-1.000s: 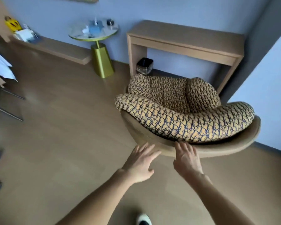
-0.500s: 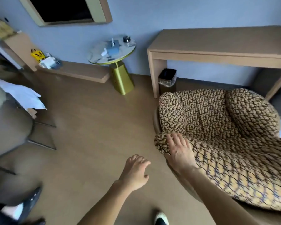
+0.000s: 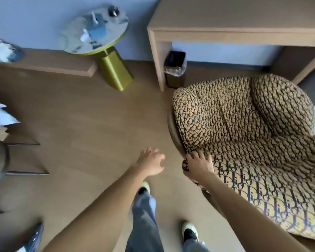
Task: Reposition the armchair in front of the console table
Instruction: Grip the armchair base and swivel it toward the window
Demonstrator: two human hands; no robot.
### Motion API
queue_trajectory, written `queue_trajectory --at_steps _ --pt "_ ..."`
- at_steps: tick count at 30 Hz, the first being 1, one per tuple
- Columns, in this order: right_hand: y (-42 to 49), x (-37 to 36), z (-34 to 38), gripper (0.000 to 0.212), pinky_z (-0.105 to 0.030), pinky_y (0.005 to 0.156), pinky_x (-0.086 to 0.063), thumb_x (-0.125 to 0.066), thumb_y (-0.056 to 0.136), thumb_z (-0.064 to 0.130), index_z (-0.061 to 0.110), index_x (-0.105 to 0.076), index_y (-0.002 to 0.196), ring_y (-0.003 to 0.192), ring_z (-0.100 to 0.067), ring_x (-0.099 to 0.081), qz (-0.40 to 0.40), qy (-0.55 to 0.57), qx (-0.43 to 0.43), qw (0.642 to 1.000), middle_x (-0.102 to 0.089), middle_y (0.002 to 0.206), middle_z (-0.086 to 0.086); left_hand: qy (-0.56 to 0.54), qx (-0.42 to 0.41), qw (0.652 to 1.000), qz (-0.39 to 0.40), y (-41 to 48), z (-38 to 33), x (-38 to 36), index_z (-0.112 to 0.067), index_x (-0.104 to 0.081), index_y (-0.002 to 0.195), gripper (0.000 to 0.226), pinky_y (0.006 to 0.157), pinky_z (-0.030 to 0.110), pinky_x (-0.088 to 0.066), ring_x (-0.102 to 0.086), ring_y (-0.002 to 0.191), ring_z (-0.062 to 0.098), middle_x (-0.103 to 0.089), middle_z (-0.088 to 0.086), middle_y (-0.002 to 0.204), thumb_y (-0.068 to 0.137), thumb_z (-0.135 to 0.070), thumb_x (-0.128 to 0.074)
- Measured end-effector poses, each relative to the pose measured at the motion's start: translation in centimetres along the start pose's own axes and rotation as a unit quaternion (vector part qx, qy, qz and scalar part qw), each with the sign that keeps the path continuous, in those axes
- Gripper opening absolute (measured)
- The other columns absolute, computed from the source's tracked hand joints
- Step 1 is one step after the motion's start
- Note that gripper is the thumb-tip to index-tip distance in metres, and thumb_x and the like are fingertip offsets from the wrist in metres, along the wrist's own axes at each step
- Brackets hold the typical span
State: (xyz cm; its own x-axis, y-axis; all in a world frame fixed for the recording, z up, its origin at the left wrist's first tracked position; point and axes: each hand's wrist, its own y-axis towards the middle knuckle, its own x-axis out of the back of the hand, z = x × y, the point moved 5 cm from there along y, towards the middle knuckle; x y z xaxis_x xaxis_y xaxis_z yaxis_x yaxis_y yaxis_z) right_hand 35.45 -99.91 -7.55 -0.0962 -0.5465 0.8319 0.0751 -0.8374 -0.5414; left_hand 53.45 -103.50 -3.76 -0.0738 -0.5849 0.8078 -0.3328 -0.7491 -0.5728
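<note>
The armchair (image 3: 244,128) has tan-and-navy patterned cushions in a brown shell and fills the right side, its seat facing the wooden console table (image 3: 216,22) at the top right. My right hand (image 3: 198,163) rests on the left end of the chair's padded back, fingers curled over the cushion edge. My left hand (image 3: 151,163) hovers over the bare floor just left of the chair, fingers apart, holding nothing.
A small black bin (image 3: 175,68) stands by the console's left leg. A round marble side table (image 3: 96,28) on a gold base stands left of it, next to a low wooden shelf (image 3: 43,64). Another chair's metal legs (image 3: 23,157) and someone's shoe (image 3: 34,237) are at left.
I have stepped closer and over the chair. My right hand moved from the back shell's rim onto the cushion's left end; my left hand came off the chair and hangs free.
</note>
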Motion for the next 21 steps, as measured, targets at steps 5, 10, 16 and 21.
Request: queue_trajectory --at_steps 5,10,16,21 --pt "7.2 -1.2 1.1 0.058 -0.049 0.119 -0.026 -0.061 0.09 0.047 0.019 -0.047 0.139 0.137 -0.025 -0.042 0.024 0.045 -0.045 0.998 -0.053 0.141 -0.004 0.056 -0.069 0.996 0.032 10.0 3.7 2.2 -0.026 -0.06 0.128 0.04 0.109 0.042 -0.032 -0.038 0.132 0.029 -0.049 0.002 0.143 0.09 -0.035 -0.061" --pt "17.2 -2.3 2.2 0.055 -0.042 0.114 -0.036 -0.063 0.091 0.039 0.015 -0.046 0.138 0.134 -0.027 -0.046 0.019 0.166 -0.153 0.974 -0.053 0.14 -0.007 0.143 -0.163 0.973 0.08 22.1 7.7 3.3 -0.022 -0.056 0.13 0.039 0.112 0.042 -0.031 -0.035 0.136 0.029 -0.047 0.002 0.143 0.092 -0.029 -0.061" --pt "26.8 -4.2 3.5 0.052 -0.042 0.111 -0.038 -0.063 0.091 0.032 0.012 -0.044 0.136 0.134 -0.03 -0.047 0.048 0.27 -0.266 0.924 -0.051 0.14 -0.009 0.2 -0.279 0.935 0.091 33.2 10.4 3.6 -0.021 -0.048 0.139 0.052 0.114 0.042 -0.032 -0.039 0.132 0.028 -0.046 0.003 0.143 0.091 -0.022 -0.064" --pt "32.8 -7.3 5.3 0.074 -0.043 0.12 -0.032 -0.061 0.09 0.022 0.009 -0.023 0.153 0.139 -0.029 -0.041 0.024 0.302 -0.334 0.892 -0.043 0.149 -0.01 0.266 -0.347 0.894 0.093 42.0 11.8 1.5 -0.023 -0.024 0.156 0.078 0.122 0.046 -0.022 -0.027 0.145 0.033 -0.028 0.007 0.16 0.09 -0.015 -0.064"
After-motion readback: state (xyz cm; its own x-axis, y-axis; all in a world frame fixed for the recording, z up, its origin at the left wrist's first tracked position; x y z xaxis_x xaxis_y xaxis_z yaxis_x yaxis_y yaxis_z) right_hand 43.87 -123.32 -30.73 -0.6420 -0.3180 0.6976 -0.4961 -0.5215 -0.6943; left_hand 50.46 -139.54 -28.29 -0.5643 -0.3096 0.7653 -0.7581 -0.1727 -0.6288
